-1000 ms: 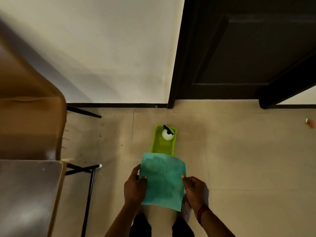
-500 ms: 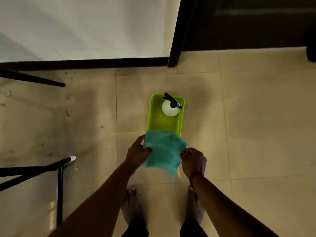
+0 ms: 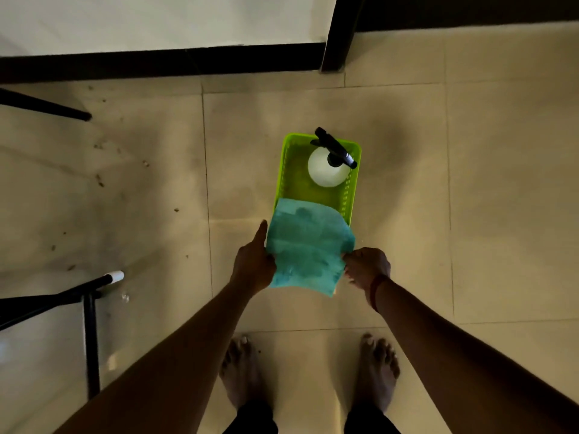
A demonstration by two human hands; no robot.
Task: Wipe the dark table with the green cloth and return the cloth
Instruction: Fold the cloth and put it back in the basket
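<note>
Fingers of both hands (left (image 3: 253, 267), right (image 3: 366, 269)) pinch the green cloth (image 3: 305, 249) over the basket (image 3: 352, 189)

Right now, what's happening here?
A person stands barefoot on a tiled floor, holding a green cloth by its side edges, the left hand on one and the right hand on the other. The cloth hangs over the near end of a green basket on the floor. A spray bottle stands at the basket's far end. The cloth is not yet released, so the return isn't finished.
</note>
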